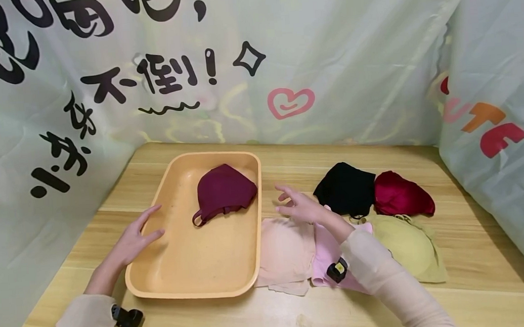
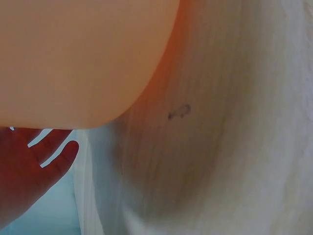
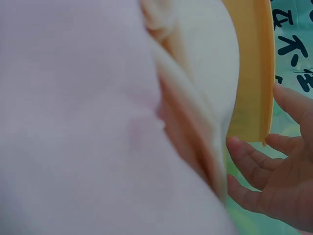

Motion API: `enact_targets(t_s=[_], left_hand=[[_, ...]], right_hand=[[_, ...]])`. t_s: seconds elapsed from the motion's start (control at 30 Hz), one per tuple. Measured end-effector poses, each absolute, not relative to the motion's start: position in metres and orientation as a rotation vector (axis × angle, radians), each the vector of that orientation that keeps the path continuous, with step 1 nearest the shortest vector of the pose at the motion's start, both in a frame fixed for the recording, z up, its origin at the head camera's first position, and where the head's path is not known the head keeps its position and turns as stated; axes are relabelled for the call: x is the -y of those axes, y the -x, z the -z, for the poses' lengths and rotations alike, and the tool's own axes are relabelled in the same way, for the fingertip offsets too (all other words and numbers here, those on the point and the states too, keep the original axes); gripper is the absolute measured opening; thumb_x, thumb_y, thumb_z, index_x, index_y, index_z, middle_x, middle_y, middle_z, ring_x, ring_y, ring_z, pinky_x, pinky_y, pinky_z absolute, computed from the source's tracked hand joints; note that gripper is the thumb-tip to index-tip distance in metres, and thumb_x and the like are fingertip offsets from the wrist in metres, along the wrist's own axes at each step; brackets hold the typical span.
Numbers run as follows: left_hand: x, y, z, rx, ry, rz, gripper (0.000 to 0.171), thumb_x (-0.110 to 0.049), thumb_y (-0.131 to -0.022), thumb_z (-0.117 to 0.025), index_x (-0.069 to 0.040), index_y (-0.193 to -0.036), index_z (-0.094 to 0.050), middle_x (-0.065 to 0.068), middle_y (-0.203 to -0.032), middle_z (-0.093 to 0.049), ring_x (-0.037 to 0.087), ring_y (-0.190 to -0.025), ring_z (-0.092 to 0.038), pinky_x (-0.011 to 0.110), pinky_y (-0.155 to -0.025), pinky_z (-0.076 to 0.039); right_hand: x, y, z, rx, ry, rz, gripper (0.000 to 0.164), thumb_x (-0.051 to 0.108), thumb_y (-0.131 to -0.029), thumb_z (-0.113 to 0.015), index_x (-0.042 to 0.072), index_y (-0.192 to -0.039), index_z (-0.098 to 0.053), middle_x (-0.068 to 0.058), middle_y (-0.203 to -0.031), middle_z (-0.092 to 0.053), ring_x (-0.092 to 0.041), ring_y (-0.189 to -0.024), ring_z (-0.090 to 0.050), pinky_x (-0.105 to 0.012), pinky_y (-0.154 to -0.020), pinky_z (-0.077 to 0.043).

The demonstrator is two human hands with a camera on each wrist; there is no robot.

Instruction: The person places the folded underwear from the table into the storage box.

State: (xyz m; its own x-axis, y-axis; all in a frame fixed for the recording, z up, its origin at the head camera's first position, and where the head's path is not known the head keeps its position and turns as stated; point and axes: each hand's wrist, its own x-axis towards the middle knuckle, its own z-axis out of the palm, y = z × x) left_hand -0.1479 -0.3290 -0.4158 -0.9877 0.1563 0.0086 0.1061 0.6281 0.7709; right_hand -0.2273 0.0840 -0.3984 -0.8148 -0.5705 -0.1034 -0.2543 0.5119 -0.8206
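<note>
A folded dark plum bra lies in the upper right part of an orange plastic tray. My left hand is at the tray's left rim, fingers spread and extended over it. In the left wrist view, part of that hand is hidden behind the tray's side. To the right of the tray, my right hand hovers with loosely bent fingers and holds nothing. Under and beside it are a pale pink bra and a lilac bra, the latter partly covered by my forearm.
Farther right lie a black bra, a shiny red bra and a yellow-green bra, close together on the wooden table. White printed cloth walls the table at the back and both sides.
</note>
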Motion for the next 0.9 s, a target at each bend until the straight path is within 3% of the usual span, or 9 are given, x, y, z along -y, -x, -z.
enact_targets(t_s=[0.47,0.77,0.9], left_hand=[[0.328,0.147,0.413,-2.767,-0.209,-1.337,0.065,-0.015,-0.087,-0.059,-0.002,-0.142,-0.026,0.031,-0.144,-0.021,0.05,-0.13,-0.016,0.065,-0.099,-0.018],[0.328,0.148,0.414,-2.77,-0.208,-1.33,0.065,-0.016,-0.088,-0.058,-0.003,-0.143,-0.025,0.031,-0.144,-0.02,0.05,-0.13,-0.017,0.066,-0.099,-0.018],[0.328,0.147,0.415,-2.774,-0.206,-1.326,0.066,-0.017,-0.088,-0.059,-0.003,-0.143,-0.026,0.03,-0.144,-0.021,0.05,-0.13,-0.017,0.065,-0.099,-0.019]], right_hand=[[-0.092,0.217,0.407,-2.359,0.796,1.022,0.079,0.028,-0.084,-0.065,-0.003,-0.142,-0.022,-0.028,-0.127,-0.043,-0.038,-0.12,-0.041,-0.049,-0.1,-0.034],[-0.096,0.205,0.4,-2.354,0.882,0.57,0.101,0.039,-0.073,-0.074,0.004,-0.146,-0.013,-0.024,-0.144,-0.022,-0.04,-0.131,-0.022,-0.055,-0.105,-0.023],[-0.095,0.2,0.4,-2.386,0.899,0.473,0.105,0.04,-0.07,-0.075,0.006,-0.146,-0.012,-0.021,-0.144,-0.023,-0.039,-0.13,-0.025,-0.055,-0.103,-0.026]])
